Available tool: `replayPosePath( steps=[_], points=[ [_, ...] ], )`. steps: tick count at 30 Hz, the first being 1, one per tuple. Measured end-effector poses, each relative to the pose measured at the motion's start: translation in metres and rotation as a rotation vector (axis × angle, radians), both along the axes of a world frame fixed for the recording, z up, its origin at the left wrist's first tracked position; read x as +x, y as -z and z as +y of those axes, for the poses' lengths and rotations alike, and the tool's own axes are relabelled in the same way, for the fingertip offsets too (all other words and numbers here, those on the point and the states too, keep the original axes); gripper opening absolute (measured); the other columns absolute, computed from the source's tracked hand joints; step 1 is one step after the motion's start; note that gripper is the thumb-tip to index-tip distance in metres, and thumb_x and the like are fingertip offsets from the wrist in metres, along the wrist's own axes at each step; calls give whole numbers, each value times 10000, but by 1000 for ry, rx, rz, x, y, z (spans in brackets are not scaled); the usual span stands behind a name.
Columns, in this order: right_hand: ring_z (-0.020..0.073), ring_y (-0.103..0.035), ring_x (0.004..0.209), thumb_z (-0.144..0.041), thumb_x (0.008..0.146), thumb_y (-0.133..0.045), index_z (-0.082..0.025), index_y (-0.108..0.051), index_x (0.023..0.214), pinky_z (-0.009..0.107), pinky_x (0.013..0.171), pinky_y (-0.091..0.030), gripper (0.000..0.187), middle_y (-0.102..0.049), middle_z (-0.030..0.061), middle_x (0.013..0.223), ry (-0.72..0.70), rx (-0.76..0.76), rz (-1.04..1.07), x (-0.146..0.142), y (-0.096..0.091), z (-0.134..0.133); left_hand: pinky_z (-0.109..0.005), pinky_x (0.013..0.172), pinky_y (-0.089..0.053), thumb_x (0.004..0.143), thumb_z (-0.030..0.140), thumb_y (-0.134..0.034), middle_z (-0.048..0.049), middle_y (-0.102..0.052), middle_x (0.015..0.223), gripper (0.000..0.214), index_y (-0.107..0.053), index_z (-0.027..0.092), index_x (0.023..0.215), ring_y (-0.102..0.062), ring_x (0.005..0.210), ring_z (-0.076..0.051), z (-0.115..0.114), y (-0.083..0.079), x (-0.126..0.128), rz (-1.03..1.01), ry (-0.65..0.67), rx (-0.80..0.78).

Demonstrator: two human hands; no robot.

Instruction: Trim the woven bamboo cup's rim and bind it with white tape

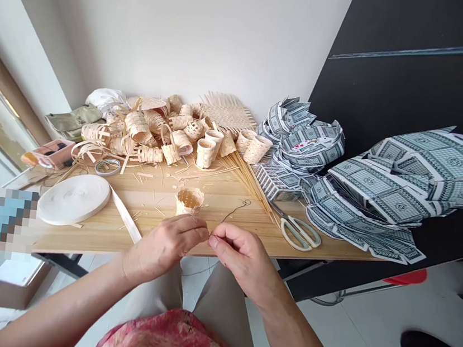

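Note:
My left hand (172,240) and my right hand (242,253) meet just over the table's front edge, fingertips nearly touching. Both are closed in a pinch. A thin dark thread (230,214) runs from my right fingers across the wood and ends in a loose curl. Whatever sits between my left fingertips is too small to make out. Right behind my left hand stands a small woven cup (190,200) of pale strips, its mouth facing up. A thin line also hangs below my hands, in front of my knees.
Scissors (298,232) lie to the right, near folded-card pieces (382,186). A roll of white tape (74,199) lies at left, with one end trailing off the edge. Woven baskets (148,124) are heaped behind, beside thin sticks (254,190) and a woven mat (230,114).

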State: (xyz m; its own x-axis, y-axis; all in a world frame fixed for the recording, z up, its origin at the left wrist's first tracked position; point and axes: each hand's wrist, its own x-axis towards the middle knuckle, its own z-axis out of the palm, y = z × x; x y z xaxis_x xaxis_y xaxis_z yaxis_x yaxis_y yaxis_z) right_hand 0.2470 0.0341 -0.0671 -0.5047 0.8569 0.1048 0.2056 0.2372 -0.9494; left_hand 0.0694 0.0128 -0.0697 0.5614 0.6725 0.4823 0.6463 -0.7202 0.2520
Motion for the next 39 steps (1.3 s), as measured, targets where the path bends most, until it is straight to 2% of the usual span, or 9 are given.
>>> replayPosePath(
  steps=[4, 8, 11, 15, 19, 26, 31, 39],
  points=[
    [77, -260, 492, -291, 790, -437, -182, -402, 585, 218, 441, -201, 235, -289, -58, 529, 11, 21, -63, 1, -3, 0, -239, 754, -453, 923, 134, -299, -95, -627, 961, 300, -595, 133, 973, -577, 858, -154, 3, -11, -1, 127, 34, 18],
    [78, -264, 497, -257, 796, -432, -181, -379, 571, 222, 445, -191, 244, -286, -56, 522, 36, 109, -145, 0, -7, 0, -239, 637, -405, 918, 150, -319, -69, -600, 772, 324, -598, 132, 754, -535, 713, -147, 7, -11, 5, 163, 2, 38],
    [75, -271, 489, -238, 804, -426, -178, -399, 575, 219, 446, -197, 238, -301, -58, 512, 42, 155, -152, 0, -10, -2, -217, 585, -378, 904, 153, -359, -45, -559, 684, 327, -561, 141, 647, -511, 645, -124, 9, -9, 10, 7, -32, 3],
    [74, -300, 487, -236, 816, -436, -177, -442, 598, 211, 448, -217, 225, -338, -59, 512, 44, 167, -140, 1, -9, -2, -190, 588, -390, 868, 143, -444, -31, -554, 686, 250, -549, 146, 641, -527, 646, -105, 11, -9, 11, -218, -35, -156],
    [71, -323, 494, -219, 826, -443, -177, -476, 627, 197, 454, -235, 205, -370, -62, 523, 40, 195, -138, 2, -7, -1, -196, 581, -391, 834, 123, -497, -19, -554, 684, 204, -547, 151, 638, -530, 639, -107, 12, -9, 8, -298, -34, -220],
    [67, -390, 541, -144, 824, -454, -173, -504, 664, 181, 514, -288, 170, -471, -58, 583, 68, 359, -137, 2, -6, -1, -223, 622, -406, 790, 174, -585, -13, -511, 713, 172, -536, 150, 627, -509, 674, -113, 16, -8, 4, -414, 10, -354],
    [60, -368, 507, -155, 820, -468, -170, -506, 651, 175, 480, -274, 174, -452, -62, 553, 80, 328, -109, 1, -3, 0, -241, 645, -402, 773, 274, -621, -9, -484, 711, 238, -519, 147, 600, -482, 688, -117, 19, -6, 5, -577, 79, -447],
    [58, -348, 506, -137, 798, -466, -166, -509, 647, 170, 478, -269, 160, -438, -62, 551, 113, 333, -96, -1, 0, -1, -231, 654, -406, 749, 179, -618, -22, -590, 739, 155, -528, 141, 629, -529, 675, -102, 17, -3, 5, -707, 62, -649]
  ],
)
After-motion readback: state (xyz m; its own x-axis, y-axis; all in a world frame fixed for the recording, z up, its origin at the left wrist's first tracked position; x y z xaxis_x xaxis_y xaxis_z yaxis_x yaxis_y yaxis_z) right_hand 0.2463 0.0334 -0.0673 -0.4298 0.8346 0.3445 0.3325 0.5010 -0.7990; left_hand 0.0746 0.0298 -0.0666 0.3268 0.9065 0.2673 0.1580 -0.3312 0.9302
